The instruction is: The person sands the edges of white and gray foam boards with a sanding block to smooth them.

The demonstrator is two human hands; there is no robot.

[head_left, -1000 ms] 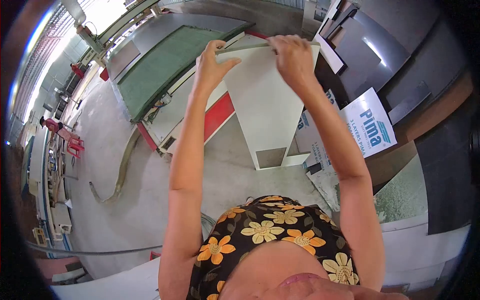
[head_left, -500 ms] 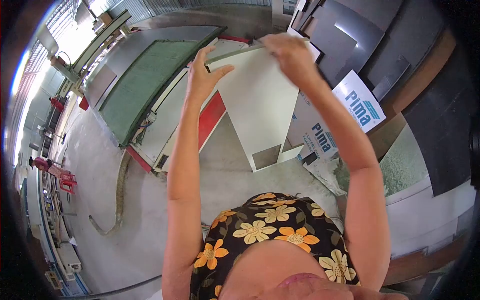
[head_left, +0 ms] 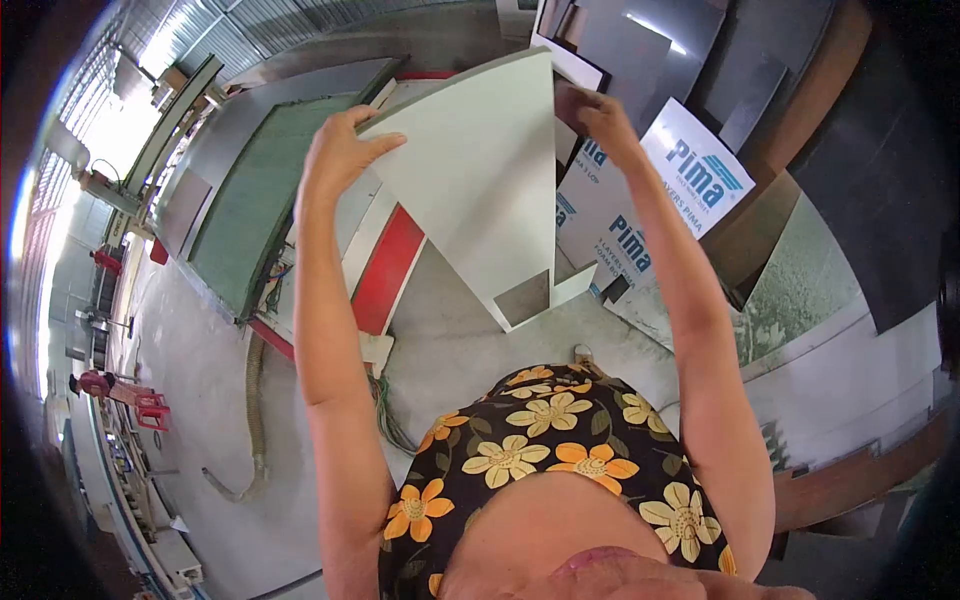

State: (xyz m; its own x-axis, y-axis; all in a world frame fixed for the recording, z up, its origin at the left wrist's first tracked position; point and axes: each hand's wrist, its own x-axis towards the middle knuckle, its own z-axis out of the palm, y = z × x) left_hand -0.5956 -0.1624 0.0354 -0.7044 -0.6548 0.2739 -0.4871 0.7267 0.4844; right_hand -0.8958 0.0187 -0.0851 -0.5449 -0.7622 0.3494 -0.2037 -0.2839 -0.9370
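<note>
A tall white panel [head_left: 470,160] stands upright in front of me, a rectangular cutout near its bottom end. My left hand [head_left: 345,150] is closed on its upper left corner, the thumb lying over the front face and the fingers at the top edge. At the panel's upper right edge is my right hand [head_left: 603,122], fingers bent around that edge; the fingertips are in shadow and partly hidden. A narrow white piece [head_left: 575,285] sticks out beside the panel's foot.
A cutting machine with a green bed [head_left: 280,170] stands at left, its red side panel [head_left: 390,270] near me. Printed foam boards [head_left: 695,170] and dark sheets [head_left: 770,70] lean at right. A hose [head_left: 256,400] lies on the floor. Another person [head_left: 95,383] is far left.
The panel's top has swung and now shows larger, its upper right corner higher. My left hand has moved left with its corner. My right hand has gone from the top edge to the right edge.
</note>
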